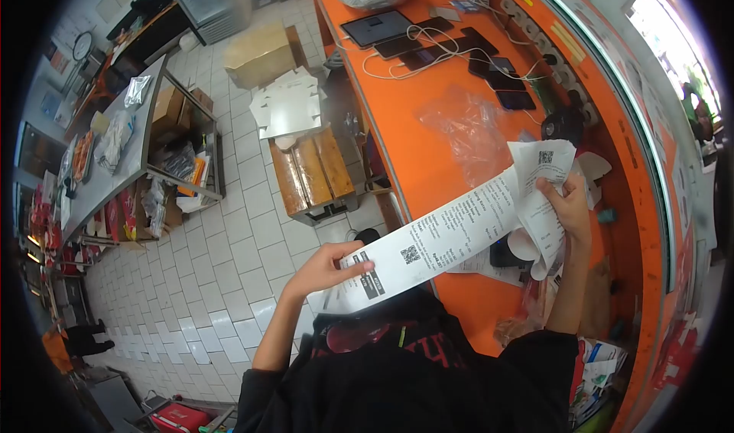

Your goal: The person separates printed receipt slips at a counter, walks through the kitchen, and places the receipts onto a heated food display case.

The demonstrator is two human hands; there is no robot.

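Observation:
A long printed receipt [459, 227] stretches between my two hands over the front edge of the orange counter [417, 139]. Its near end is pinched in my left hand [325, 269], thumb on top beside a black printed block and a QR code. At the other end my right hand [566, 204] grips the same paper, which bends and folds there, with a second QR code showing. Curled loops of the paper hang below my right hand. Behind the receipt lies crumpled clear plastic [466, 127] on the counter.
Several phones and a tablet [378, 28] with tangled white cables lie farther along the counter. To the left are a wooden bench [310, 171], a cardboard box [260, 55] and a steel table [126, 131] on a tiled floor [222, 265].

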